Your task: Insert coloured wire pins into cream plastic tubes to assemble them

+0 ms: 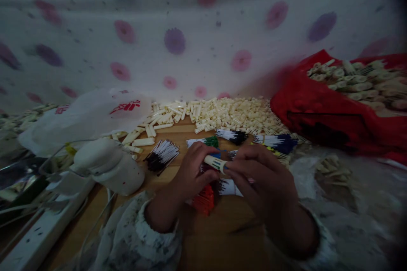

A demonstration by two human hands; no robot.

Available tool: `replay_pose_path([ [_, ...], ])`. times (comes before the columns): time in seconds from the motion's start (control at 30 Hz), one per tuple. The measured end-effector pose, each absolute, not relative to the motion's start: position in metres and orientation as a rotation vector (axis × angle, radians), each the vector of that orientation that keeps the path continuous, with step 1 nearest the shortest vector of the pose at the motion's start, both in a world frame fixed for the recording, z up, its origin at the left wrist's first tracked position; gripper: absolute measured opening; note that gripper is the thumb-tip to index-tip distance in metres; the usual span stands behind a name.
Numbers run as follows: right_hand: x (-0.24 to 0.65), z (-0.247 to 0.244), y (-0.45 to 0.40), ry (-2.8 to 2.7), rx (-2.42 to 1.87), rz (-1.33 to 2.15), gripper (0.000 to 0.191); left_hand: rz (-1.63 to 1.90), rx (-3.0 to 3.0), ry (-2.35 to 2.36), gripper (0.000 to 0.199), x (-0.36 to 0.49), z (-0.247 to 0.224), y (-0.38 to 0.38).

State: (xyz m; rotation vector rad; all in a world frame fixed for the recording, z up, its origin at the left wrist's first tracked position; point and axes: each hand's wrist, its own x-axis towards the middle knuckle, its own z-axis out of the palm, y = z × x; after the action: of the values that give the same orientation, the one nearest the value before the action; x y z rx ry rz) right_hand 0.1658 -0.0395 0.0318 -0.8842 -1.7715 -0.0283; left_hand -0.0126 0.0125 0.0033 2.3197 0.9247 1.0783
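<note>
My left hand [193,170] grips a cream plastic tube [214,163], central; my right hand [269,182] touches its end, grip unclear. Glossy red plastic bag [305,93] at two o'clock; translucent white plastic bag [85,120] at ten, red lettering [125,106] illegible.

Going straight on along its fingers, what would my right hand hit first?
Likely the short cream plastic tube with slots, right at the fingertips of the right hand; next, the left hand gripping it. Exact depth is unclear.
</note>
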Motion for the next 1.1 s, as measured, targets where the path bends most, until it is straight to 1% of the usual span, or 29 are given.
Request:
replay_pose_path([
  [0.03,0.167,0.031,-0.038,-1.752,-0.901,-0.019,0.012,1.063,2.335,0.920,0.063,-0.013,0.004,0.012],
  [0.17,0.174,0.030,-0.036,-1.735,-0.926,-0.022,0.010,1.082,2.363,0.957,0.051,-0.013,0.003,0.010],
  [0.37,0.174,0.027,-0.031,-1.759,-0.960,0.009,0.011,1.185,2.384,1.096,0.058,-0.009,0.002,0.010],
  [0.63,0.172,0.022,-0.027,-1.749,-0.998,0.136,0.010,1.222,2.442,1.160,0.051,-0.010,0.000,0.012],
  [1.1,0.175,0.016,-0.020,-1.695,-0.899,0.339,0.014,1.241,2.360,1.099,0.051,-0.013,-0.002,0.016],
])
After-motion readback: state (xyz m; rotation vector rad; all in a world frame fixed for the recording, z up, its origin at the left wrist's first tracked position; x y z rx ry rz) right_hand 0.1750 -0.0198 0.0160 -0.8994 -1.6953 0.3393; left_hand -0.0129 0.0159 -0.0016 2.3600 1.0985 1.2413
